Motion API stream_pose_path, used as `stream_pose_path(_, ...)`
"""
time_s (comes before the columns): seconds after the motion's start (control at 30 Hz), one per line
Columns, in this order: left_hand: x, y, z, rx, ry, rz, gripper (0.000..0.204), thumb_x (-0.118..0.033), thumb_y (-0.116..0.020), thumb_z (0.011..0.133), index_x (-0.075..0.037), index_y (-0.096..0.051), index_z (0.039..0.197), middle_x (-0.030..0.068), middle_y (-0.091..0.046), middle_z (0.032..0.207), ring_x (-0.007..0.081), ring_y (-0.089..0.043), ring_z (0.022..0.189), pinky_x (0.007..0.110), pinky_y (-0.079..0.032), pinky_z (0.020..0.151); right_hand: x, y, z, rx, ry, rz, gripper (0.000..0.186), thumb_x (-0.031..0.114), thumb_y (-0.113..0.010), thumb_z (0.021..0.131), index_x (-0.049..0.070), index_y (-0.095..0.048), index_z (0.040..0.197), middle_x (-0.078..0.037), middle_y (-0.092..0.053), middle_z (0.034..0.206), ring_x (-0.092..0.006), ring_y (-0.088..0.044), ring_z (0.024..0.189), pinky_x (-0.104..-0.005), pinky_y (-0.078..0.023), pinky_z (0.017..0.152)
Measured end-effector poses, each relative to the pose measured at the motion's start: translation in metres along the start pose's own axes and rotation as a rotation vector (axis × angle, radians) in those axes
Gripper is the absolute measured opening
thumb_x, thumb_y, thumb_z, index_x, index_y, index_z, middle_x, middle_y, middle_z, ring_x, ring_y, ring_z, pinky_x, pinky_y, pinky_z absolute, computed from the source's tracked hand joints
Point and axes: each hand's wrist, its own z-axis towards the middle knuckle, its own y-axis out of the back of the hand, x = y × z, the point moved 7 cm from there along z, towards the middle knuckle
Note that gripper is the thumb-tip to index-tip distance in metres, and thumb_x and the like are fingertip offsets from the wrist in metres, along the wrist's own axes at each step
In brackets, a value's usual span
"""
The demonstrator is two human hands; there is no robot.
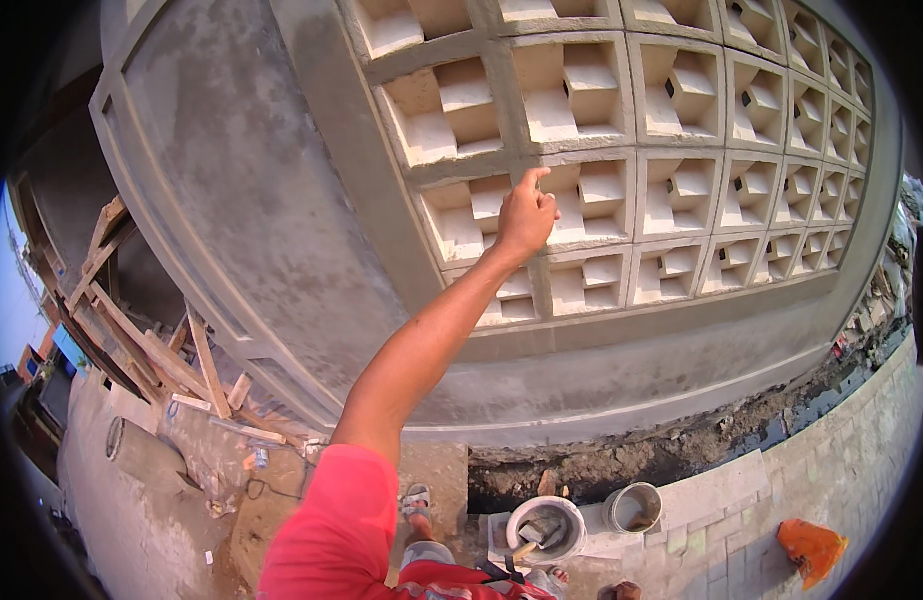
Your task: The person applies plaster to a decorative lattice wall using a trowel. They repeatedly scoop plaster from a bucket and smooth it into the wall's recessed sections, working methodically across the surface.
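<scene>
My left arm, in a red short sleeve, reaches up across the view to a wall of pale, square ventilation blocks (678, 190). My left hand (526, 218) is at the grey mortar joint (524, 155) between blocks. Its index finger is stretched out with the tip at the joint; whether it presses on the mortar I cannot tell. The other fingers are partly curled, and no tool shows in the hand. Wider grey mortar bands frame the blocks on the left and below. My right hand is not in view.
Below stand a pail (571, 512) holding grey material and a trowel-like tool, and a metal bucket (636, 508). A muddy trench (681, 450) runs along the wall base. An orange bag (811, 550) lies on the paving. Wooden props (161, 350) and a concrete pipe (141, 450) are at left.
</scene>
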Motion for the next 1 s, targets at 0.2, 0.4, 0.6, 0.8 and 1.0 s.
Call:
stream_pose_path(0.2,-0.078,-0.174,-0.157,0.824,-0.169,0.04,0.021,-0.017,-0.059,0.095,0.001,-0.066,0.103,0.0085,-0.064,0.065,0.0282,-0.069,0.075,0.04,-0.05,0.073,-0.01,0.019,0.013,-0.045,0.033,0.053,0.011,0.002,-0.058,0.076,0.002,-0.067,0.083,-0.011,-0.063,0.073,-0.0227,-0.058,0.051,-0.0351,-0.047,0.039)
stream_pose_path(0.4,0.053,-0.26,-0.355,1.293,-0.086,0.392,0.072,-0.018,-0.064,0.092,-0.012,-0.027,0.153,0.0163,-0.057,0.131,0.0313,-0.052,0.128,0.063,-0.025,0.113,0.004,0.003,0.01,-0.007,0.065,-0.043,0.056,0.01,-0.064,0.077,0.008,-0.052,0.132,-0.016,-0.06,0.118,-0.0315,-0.067,0.09,-0.0445,-0.06,0.053)
stream_pose_path(0.6,0.205,-0.153,-0.529,1.317,0.444,0.303,0.06,-0.024,-0.066,0.09,-0.009,-0.044,0.144,0.0207,-0.06,0.133,0.0388,-0.057,0.123,0.045,-0.045,0.102,0.024,-0.005,-0.044,-0.173,0.08,0.108,0.068,0.006,-0.066,0.077,0.006,-0.045,0.141,-0.016,-0.063,0.105,-0.026,-0.066,0.082,-0.0376,-0.057,0.054)
stream_pose_path(0.8,0.33,0.118,-0.718,1.001,1.205,0.518,0.057,-0.023,-0.067,0.089,0.002,-0.05,0.137,0.0221,-0.065,0.122,0.0306,-0.065,0.11,0.041,-0.052,0.093,0.029,-0.026,-0.016,-0.135,-0.005,0.367,0.053,0.01,-0.066,0.08,0.004,-0.053,0.13,-0.011,-0.068,0.096,-0.0185,-0.064,0.073,-0.0324,-0.052,0.058)
stream_pose_path(1.0,0.242,0.252,-0.794,0.531,1.918,0.402,0.046,-0.029,-0.054,0.098,-0.012,-0.044,0.14,0.0157,-0.065,0.122,0.0289,-0.071,0.084,0.037,-0.05,0.068,0.097,-0.048,0.135,-0.205,0.221,0.064,0.039,0.008,-0.064,0.082,-0.001,-0.064,0.12,-0.01,-0.069,0.092,-0.018,-0.064,0.072,-0.0307,-0.051,0.054)
